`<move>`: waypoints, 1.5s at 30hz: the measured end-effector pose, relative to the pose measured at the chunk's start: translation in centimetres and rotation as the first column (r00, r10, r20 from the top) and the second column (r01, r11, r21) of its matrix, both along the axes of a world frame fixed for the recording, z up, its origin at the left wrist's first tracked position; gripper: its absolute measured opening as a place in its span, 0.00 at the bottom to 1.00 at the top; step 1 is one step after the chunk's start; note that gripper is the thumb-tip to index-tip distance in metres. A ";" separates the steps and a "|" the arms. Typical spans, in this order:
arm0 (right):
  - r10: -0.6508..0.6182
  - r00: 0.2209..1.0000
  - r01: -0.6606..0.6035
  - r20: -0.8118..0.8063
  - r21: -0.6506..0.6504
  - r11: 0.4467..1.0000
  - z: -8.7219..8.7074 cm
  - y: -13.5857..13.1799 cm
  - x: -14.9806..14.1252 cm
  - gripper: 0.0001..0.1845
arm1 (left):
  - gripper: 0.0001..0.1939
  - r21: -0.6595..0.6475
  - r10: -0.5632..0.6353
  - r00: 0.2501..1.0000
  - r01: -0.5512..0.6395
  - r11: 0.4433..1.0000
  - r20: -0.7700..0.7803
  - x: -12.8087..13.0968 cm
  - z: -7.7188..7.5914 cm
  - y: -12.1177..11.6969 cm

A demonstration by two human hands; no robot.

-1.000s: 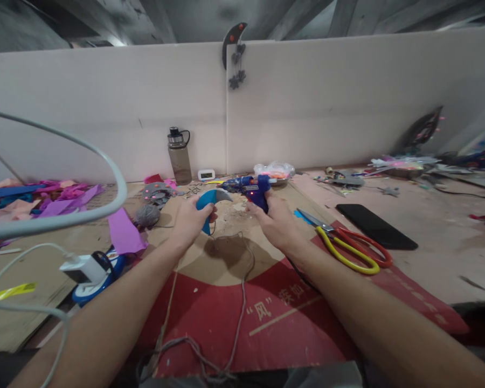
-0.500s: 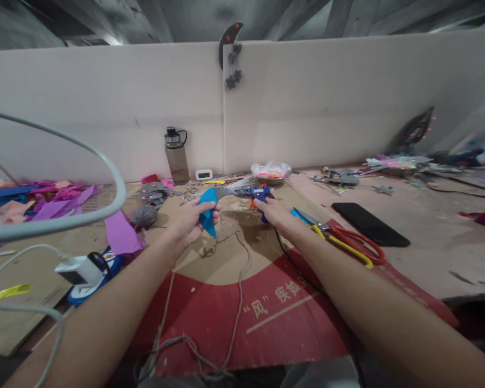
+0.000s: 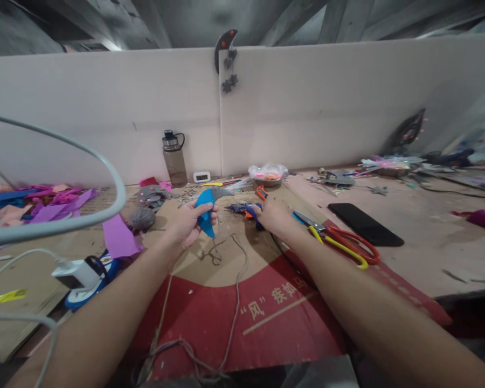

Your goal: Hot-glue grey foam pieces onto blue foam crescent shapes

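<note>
My left hand (image 3: pixel 188 223) is closed on a blue crescent-shaped felt piece (image 3: pixel 206 213) with a grey tip (image 3: pixel 222 192), holding it above the cardboard (image 3: pixel 226 253). My right hand (image 3: pixel 272 215) rests low on the cardboard, its fingers around the handle of a blue hot glue gun (image 3: pixel 244 208) that lies on its side with the nozzle pointing left. The gun's black cord (image 3: pixel 285 253) runs back beside my right forearm. A grey string (image 3: pixel 236 280) loops over the cardboard below both hands.
Yellow-and-red scissors (image 3: pixel 339 243) and a black phone (image 3: pixel 364 223) lie to the right. A water bottle (image 3: pixel 174 159), small clock (image 3: pixel 201 176) and plastic bag (image 3: pixel 268 172) stand by the white partition. Purple and pink felt scraps (image 3: pixel 52 207), a grey yarn ball (image 3: pixel 141 217) and a charger (image 3: pixel 75 272) lie left.
My right hand has lowered the glue gun from upright beside the felt piece to lying on the cardboard. My left hand has turned the blue piece and drawn it slightly nearer.
</note>
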State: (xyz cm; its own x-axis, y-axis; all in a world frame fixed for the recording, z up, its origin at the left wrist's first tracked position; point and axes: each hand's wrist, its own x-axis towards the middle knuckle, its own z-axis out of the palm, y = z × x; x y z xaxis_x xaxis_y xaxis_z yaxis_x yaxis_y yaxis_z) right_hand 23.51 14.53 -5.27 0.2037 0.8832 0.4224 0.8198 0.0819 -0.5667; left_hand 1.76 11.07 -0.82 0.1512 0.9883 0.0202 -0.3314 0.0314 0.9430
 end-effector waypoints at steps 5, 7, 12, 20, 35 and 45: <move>0.458 0.760 -0.440 -0.461 0.153 0.885 2.4 -3.2 -3.8 0.10 | 0.07 0.038 0.008 1.000 -0.007 0.999 -0.027 0.6 -0.2 -0.4; 0.527 0.469 -0.596 -0.709 0.186 0.781 2.8 -4.3 -5.5 0.11 | 0.07 0.048 0.013 1.000 -0.012 0.999 -0.020 0.8 -0.2 -0.4; 0.420 0.205 -0.690 -0.884 0.174 0.703 2.7 -5.4 -7.2 0.26 | 0.07 0.059 0.042 0.999 -0.043 0.997 0.007 1.0 -0.3 -0.4; 0.454 0.342 -0.687 -0.823 0.111 0.718 2.3 -5.2 -6.5 0.13 | 0.06 0.043 0.052 0.997 -0.055 0.998 0.048 0.6 -0.1 -0.3; 0.440 0.100 -0.786 -0.892 0.201 0.585 2.5 -5.3 -6.6 0.10 | 0.02 0.003 0.056 0.993 -0.057 0.998 0.107 -0.3 0.8 0.4; 0.431 0.085 -0.746 -0.898 0.230 0.626 3.0 -5.4 -6.3 0.11 | 0.01 -0.008 0.103 0.985 -0.103 0.995 0.140 -0.6 0.9 0.9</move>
State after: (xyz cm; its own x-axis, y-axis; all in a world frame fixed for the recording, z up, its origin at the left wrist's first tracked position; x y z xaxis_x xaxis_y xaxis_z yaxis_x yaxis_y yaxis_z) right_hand 17.17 9.09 -2.32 -0.3619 0.9150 0.1785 -0.3662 0.0365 -0.9298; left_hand 1.15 11.94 0.11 0.0442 0.9985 0.0331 -0.4615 -0.0090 0.8871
